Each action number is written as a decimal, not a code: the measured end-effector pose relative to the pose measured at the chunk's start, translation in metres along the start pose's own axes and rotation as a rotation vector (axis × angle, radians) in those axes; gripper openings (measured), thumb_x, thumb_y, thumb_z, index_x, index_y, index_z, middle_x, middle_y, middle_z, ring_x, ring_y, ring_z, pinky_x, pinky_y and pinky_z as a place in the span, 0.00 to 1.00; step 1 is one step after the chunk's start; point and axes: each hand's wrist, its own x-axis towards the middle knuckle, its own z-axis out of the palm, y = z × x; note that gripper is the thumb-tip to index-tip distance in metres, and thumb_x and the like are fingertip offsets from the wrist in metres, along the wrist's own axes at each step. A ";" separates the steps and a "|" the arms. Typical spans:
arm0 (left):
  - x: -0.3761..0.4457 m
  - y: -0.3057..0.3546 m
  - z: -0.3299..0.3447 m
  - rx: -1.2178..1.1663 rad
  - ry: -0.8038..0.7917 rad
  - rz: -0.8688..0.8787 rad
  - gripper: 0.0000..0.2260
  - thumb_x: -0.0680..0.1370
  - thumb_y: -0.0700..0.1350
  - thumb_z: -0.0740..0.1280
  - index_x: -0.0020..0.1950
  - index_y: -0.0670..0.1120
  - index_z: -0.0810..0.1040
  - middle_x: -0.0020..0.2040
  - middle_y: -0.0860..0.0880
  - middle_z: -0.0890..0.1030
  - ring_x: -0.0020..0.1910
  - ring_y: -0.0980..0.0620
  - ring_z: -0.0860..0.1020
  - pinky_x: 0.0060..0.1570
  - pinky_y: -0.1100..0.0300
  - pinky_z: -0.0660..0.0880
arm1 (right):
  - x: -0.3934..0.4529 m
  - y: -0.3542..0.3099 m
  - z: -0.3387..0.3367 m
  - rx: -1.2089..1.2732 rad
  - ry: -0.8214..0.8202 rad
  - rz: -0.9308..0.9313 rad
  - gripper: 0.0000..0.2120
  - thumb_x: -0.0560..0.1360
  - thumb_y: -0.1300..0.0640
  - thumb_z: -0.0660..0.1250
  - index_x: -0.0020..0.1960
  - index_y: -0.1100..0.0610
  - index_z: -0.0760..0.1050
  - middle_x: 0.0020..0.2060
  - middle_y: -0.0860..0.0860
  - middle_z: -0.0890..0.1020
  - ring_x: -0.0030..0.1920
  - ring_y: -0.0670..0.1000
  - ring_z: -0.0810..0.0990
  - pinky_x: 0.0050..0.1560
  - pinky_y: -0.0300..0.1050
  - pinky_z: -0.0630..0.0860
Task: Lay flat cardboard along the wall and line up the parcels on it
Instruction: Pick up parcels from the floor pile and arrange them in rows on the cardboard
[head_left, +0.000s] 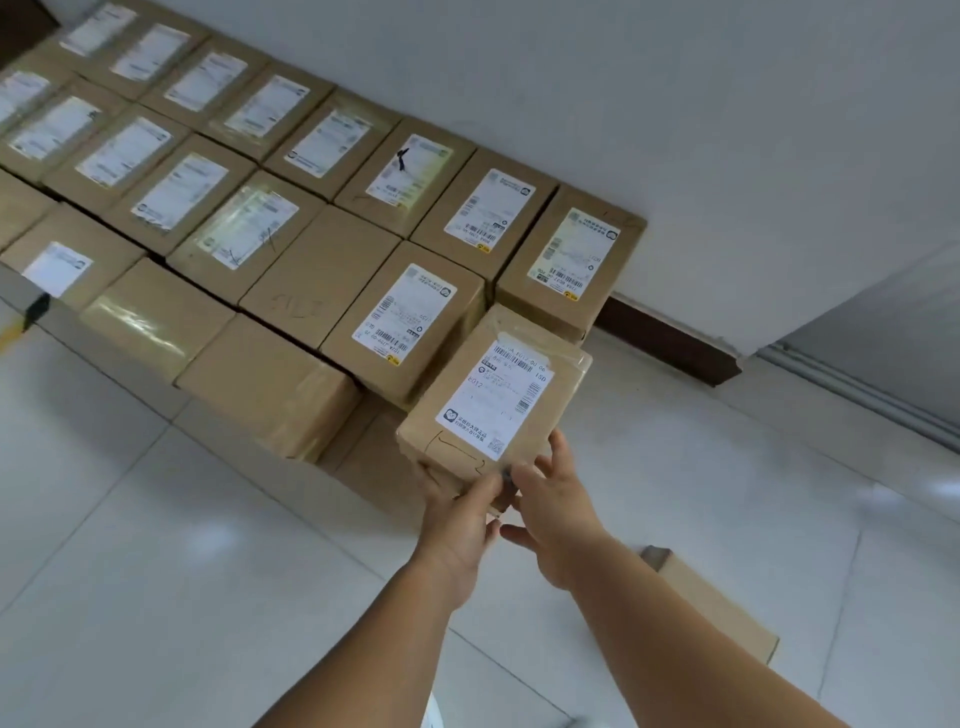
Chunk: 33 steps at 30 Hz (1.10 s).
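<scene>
Head view: both hands hold one labelled parcel (496, 402) by its near end, the left hand (457, 512) gripping the near corner from below, the right hand (553, 512) with fingers spread against its near right edge. The parcel is tilted, just beyond the hands. Beyond and left of it, rows of parcels (291, 208) run along the wall (675, 104). A flat cardboard (722, 603) lies on the floor right of the right forearm.
</scene>
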 end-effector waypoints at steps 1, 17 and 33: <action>0.009 0.001 -0.003 0.029 -0.020 -0.033 0.37 0.68 0.51 0.72 0.69 0.68 0.54 0.56 0.52 0.82 0.56 0.51 0.80 0.61 0.50 0.74 | 0.006 0.000 0.006 -0.014 -0.008 -0.006 0.26 0.79 0.61 0.58 0.67 0.33 0.61 0.59 0.39 0.77 0.50 0.46 0.81 0.49 0.49 0.81; 0.046 -0.009 0.004 0.219 0.170 -0.201 0.37 0.76 0.53 0.64 0.76 0.61 0.42 0.70 0.53 0.71 0.68 0.48 0.70 0.66 0.50 0.66 | 0.040 0.006 0.000 0.022 0.103 -0.075 0.30 0.80 0.58 0.58 0.76 0.38 0.51 0.60 0.33 0.71 0.61 0.49 0.72 0.58 0.42 0.64; 0.035 -0.179 0.134 0.824 -0.247 -0.175 0.29 0.80 0.52 0.61 0.78 0.56 0.52 0.75 0.53 0.62 0.71 0.50 0.66 0.62 0.57 0.63 | 0.031 0.211 -0.230 0.102 0.594 0.233 0.37 0.78 0.51 0.64 0.79 0.49 0.45 0.78 0.50 0.54 0.76 0.55 0.58 0.72 0.51 0.58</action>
